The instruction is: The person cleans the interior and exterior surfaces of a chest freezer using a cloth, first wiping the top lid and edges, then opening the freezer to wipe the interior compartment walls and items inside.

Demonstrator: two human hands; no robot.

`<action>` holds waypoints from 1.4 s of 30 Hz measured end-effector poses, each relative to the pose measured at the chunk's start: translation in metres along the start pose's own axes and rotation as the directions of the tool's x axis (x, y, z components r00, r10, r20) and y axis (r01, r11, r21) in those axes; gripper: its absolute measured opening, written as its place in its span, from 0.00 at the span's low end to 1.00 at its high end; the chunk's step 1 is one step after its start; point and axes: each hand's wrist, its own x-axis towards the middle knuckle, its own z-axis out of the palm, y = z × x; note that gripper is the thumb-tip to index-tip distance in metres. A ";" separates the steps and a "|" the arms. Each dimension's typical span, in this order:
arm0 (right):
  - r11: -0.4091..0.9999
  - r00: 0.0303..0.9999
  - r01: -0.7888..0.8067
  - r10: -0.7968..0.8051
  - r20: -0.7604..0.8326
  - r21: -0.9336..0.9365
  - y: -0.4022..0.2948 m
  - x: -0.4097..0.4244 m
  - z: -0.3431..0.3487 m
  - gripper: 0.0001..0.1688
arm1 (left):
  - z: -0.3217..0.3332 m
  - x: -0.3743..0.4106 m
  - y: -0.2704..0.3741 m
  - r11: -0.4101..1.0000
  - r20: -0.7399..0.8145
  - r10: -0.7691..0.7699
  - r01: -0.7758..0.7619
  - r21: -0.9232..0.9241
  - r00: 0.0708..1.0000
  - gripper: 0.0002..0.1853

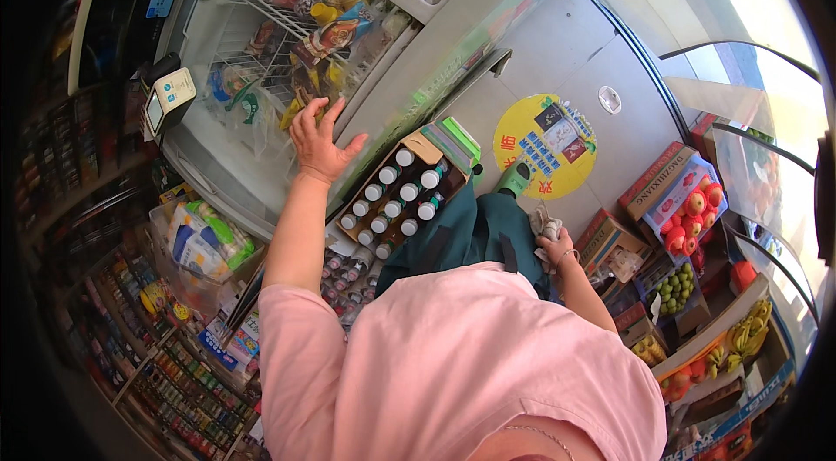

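My left hand (323,144) is over the near end of a chest freezer (392,59), with its fingers spread and nothing in them. I cannot tell whether its fingertips touch the freezer's glass. Inside the freezer, wire baskets (271,20) hold a blue and brown food packet (336,33), a yellow-capped container (324,14) and a clear plastic bag (251,111). Down by my right thigh, my right hand (556,251) grips a crumpled greyish cloth (545,224).
An open carton of white-capped bottles (393,207) stands against the freezer by my legs. A payment terminal (171,98) sits at the freezer's left edge. To my right are fruit boxes with netted red fruit (695,209), green fruit (676,290) and bananas (748,333). A round yellow sticker (522,115) marks the tiled floor.
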 end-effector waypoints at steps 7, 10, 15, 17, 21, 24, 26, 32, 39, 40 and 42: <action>0.969 0.994 -0.046 0.022 0.104 0.241 -0.006 0.016 -0.012 0.28 | 0.000 0.005 0.003 1.000 -0.009 -0.013 0.013 -0.021 1.000 0.33; 0.984 0.999 0.041 -0.046 0.028 0.173 0.007 0.041 -0.017 0.27 | 0.002 0.010 0.003 0.999 -0.037 -0.004 0.002 -0.048 0.999 0.33; 0.991 1.000 -0.005 0.004 0.003 0.136 -0.026 0.040 -0.030 0.28 | -0.003 0.004 0.007 0.999 -0.016 -0.017 0.016 -0.047 1.000 0.33; 0.982 0.996 0.089 -0.091 0.004 0.169 -0.017 0.050 -0.018 0.28 | -0.003 0.005 0.004 0.999 -0.005 -0.018 0.017 -0.044 1.000 0.33; 0.965 0.982 0.139 -0.162 0.092 0.221 -0.022 0.063 -0.010 0.27 | -0.001 0.003 0.000 0.999 0.014 -0.022 0.023 -0.044 1.000 0.32; 0.950 0.986 0.093 -0.129 0.104 0.299 -0.028 0.063 -0.003 0.27 | -0.003 0.008 -0.002 0.999 0.021 -0.018 0.019 -0.025 1.000 0.32; 0.959 0.989 0.046 -0.084 0.125 0.279 -0.019 0.064 -0.007 0.27 | -0.004 0.002 -0.001 1.000 0.018 -0.029 0.029 -0.010 0.999 0.32; 0.974 0.993 0.053 -0.074 0.090 0.220 -0.014 0.040 -0.017 0.29 | -0.001 0.005 0.001 0.999 -0.014 -0.016 0.015 -0.045 1.000 0.32; 0.953 0.989 0.054 -0.092 0.112 0.298 0.025 0.043 -0.006 0.26 | -0.003 0.006 0.002 1.000 -0.012 -0.010 0.010 -0.024 1.000 0.33; 0.957 0.990 0.058 -0.091 0.104 0.284 0.028 0.044 -0.002 0.26 | -0.006 0.001 0.000 1.000 0.004 -0.026 0.026 -0.015 1.000 0.33; 0.961 0.994 0.069 -0.089 0.061 0.266 0.033 0.047 -0.001 0.26 | -0.002 -0.001 0.000 0.999 0.023 -0.041 0.041 -0.015 0.999 0.33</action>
